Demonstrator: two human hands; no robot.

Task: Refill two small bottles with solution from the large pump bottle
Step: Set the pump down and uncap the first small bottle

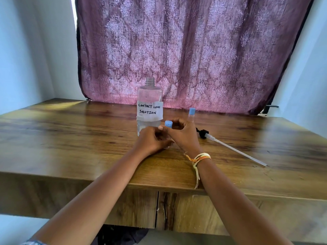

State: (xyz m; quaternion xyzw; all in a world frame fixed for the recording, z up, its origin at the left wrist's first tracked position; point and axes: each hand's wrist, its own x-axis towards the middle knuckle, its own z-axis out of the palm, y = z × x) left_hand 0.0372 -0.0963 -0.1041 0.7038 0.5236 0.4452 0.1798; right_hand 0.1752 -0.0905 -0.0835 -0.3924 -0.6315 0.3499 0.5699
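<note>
Pinching the pale blue plastic cap (168, 124) of a small clear bottle, the right hand (182, 137) curls closed; the left hand (152, 141) wraps its body on the wooden desk (70, 135), before the uncapped clear large bottle (149, 105).

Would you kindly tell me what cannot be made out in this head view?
- Near small bottle: body and fill level hidden by both hands; only its blue cap shows.
- Far small bottle: level too small, partly behind right hand.
- Left hand: its grip hidden by its back.
</note>
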